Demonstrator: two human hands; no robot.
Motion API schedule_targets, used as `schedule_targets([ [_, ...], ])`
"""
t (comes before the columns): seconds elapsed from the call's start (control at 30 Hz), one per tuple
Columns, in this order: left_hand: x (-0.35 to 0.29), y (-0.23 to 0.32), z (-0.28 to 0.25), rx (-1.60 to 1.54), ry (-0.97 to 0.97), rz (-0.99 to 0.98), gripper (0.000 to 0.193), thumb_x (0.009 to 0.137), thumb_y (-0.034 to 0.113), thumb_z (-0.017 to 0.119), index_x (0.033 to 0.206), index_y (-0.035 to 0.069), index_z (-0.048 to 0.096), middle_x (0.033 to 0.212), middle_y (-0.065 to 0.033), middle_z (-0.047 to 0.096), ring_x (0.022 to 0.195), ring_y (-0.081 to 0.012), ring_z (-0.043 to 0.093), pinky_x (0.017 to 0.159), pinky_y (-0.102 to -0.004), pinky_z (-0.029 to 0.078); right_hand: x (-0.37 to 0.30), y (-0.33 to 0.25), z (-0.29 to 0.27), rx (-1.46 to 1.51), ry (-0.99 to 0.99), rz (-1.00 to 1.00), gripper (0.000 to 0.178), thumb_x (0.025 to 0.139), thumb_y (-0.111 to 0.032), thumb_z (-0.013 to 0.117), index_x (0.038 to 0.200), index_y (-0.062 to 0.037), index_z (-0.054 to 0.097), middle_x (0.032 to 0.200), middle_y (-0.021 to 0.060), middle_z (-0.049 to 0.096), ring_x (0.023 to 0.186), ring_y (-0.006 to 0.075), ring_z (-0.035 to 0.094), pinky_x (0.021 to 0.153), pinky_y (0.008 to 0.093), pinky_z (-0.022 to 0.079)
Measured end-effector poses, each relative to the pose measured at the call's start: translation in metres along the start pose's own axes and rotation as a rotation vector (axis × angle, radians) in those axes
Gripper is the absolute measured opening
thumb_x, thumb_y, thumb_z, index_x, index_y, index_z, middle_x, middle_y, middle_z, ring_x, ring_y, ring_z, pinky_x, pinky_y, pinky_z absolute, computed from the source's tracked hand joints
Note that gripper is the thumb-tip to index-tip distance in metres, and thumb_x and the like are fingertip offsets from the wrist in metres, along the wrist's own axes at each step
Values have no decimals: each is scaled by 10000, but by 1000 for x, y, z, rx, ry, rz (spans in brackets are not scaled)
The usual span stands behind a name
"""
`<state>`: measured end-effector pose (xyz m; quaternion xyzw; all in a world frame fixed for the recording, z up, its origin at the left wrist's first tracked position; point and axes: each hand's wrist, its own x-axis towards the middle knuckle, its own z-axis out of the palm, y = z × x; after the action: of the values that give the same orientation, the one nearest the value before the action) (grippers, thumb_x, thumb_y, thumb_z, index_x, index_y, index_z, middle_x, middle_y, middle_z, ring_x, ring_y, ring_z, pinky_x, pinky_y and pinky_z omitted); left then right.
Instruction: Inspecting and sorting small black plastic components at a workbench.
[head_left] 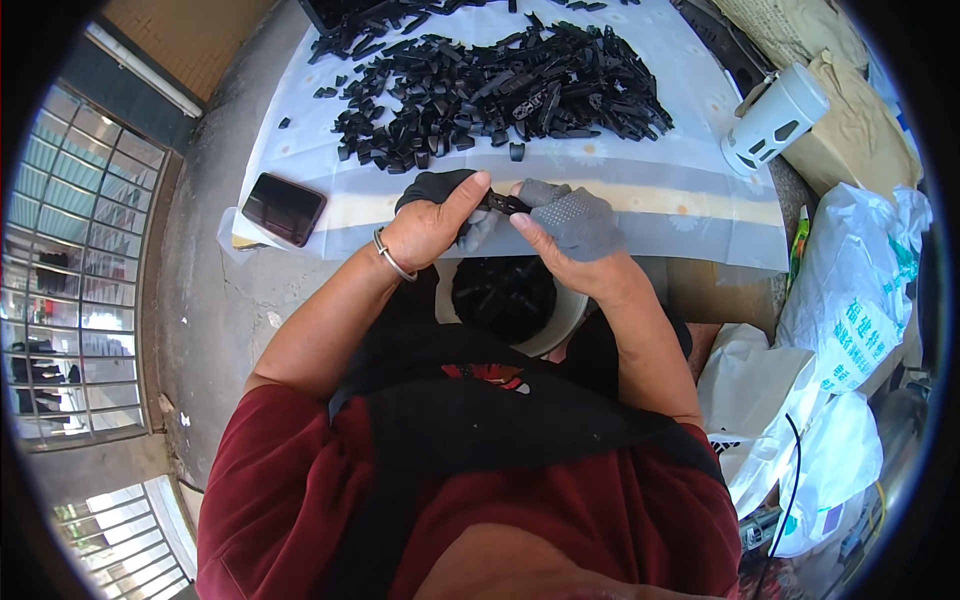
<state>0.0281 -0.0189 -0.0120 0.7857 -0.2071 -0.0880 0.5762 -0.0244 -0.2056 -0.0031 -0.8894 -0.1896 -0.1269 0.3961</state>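
Observation:
Between my hands, just over the table's near edge, is a small black plastic part [508, 203]. My left hand [438, 212], in a dark fingerless-looking glove with the thumb bare, pinches one end of it. From the other side my right hand [572, 222], in a grey dotted glove, grips it with thumb and fingers. Fingers cover much of the part, so its full shape cannot be made out. Beyond my hands lies a broad heap of similar black plastic pieces [520, 88], short and long ones mixed. Below them, a pale bucket [572, 325] holds more black pieces [503, 297].
A dark phone [284, 209] lies at the left of the cloth-covered table [690, 205]. At the right stands a white cylindrical container [776, 120] with dark cutouts. White plastic bags [850, 290] crowd the right side, near a hanging black cable [790, 480]. A barred window [80, 270] is at left.

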Motion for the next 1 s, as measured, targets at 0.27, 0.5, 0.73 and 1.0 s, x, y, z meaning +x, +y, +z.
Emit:
schedule_targets([
  [0.27, 1, 16, 8, 245, -21, 24, 443, 913, 366, 356, 739, 8, 551, 590, -120, 532, 540, -254, 515, 549, -344, 418, -2, -7, 4, -446, 72, -179, 232, 793, -272, 585, 904, -72, 624, 756, 84, 613, 674, 274, 572, 589, 373, 440],
  [0.5, -4, 30, 2, 348, -175, 37, 423, 923, 326, 314, 828, 4, 572, 750, -199, 591, 712, -359, 561, 649, -362, 450, -6, -2, 24, -479, 108, -217, 240, 809, -288, 546, 813, -53, 594, 776, 117, 598, 742, 297, 559, 639, 395, 434],
  [0.73, 31, 14, -10, 933, -18, 200, 391, 841, 408, 462, 929, 46, 581, 814, -163, 612, 760, -323, 591, 676, -395, 464, 22, 38, -13, -435, 144, 144, 312, 844, -328, 469, 883, -49, 602, 857, 160, 596, 815, 343, 553, 698, 420, 433],
  [1.0, 70, -6, 29, 1038, 10, 276, 265, 797, 277, 521, 924, 50, 572, 874, -144, 600, 789, -301, 586, 680, -385, 467, 53, 46, -15, -632, -7, 212, 295, 810, -328, 515, 891, -54, 584, 841, 146, 593, 805, 319, 566, 690, 423, 446],
])
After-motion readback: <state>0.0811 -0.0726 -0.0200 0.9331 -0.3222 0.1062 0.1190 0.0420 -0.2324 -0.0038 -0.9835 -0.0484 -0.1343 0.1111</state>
